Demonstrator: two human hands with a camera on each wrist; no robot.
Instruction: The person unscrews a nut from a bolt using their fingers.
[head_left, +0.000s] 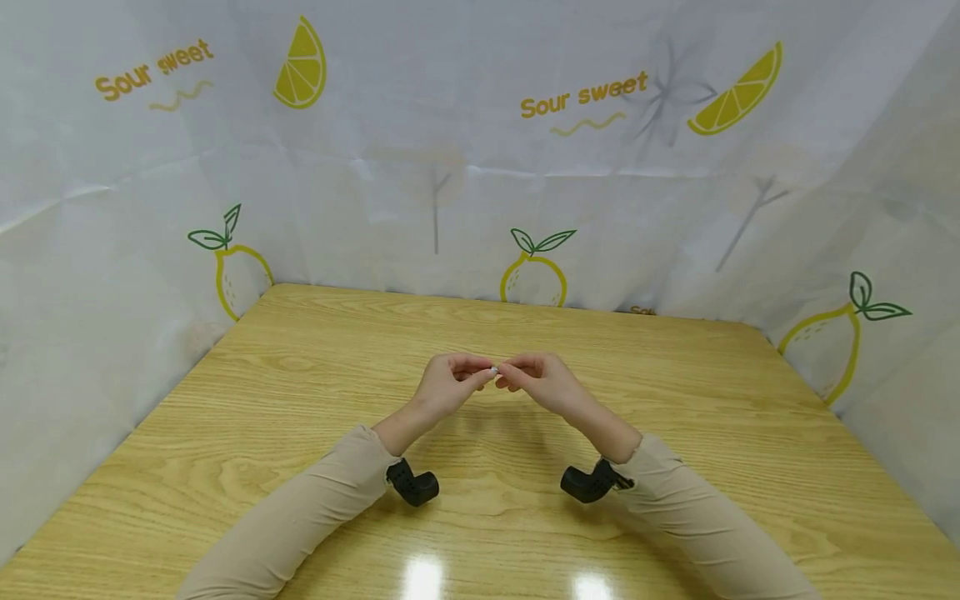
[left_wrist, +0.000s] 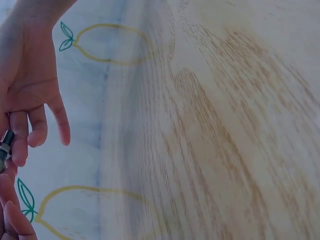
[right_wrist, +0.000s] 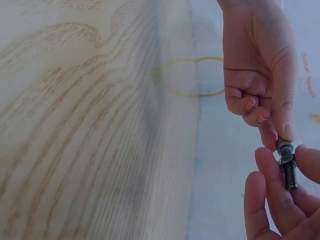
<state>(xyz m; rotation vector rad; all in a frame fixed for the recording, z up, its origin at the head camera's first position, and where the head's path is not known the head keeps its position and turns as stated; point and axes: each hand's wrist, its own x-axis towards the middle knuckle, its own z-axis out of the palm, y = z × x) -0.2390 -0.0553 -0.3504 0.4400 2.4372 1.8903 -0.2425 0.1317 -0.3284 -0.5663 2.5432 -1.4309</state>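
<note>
A small metal bolt (right_wrist: 291, 181) with a nut (right_wrist: 286, 159) on its threads is between my hands above the table. My left hand (head_left: 447, 383) pinches one end of the bolt between thumb and finger. From the other side, my right hand (head_left: 542, 382) has thumb and forefinger at the nut, with the threaded end showing between its fingers. In the left wrist view the bolt (left_wrist: 9, 136) is partly cut off by the image edge. Most of the bolt's held end is covered by my left fingertips.
Beneath both hands stretches a wood-grain table (head_left: 480, 517). A white curtain (head_left: 465, 108) printed with lemons stands behind it and along both sides. Black camera mounts (head_left: 416, 486) sit at the wrists.
</note>
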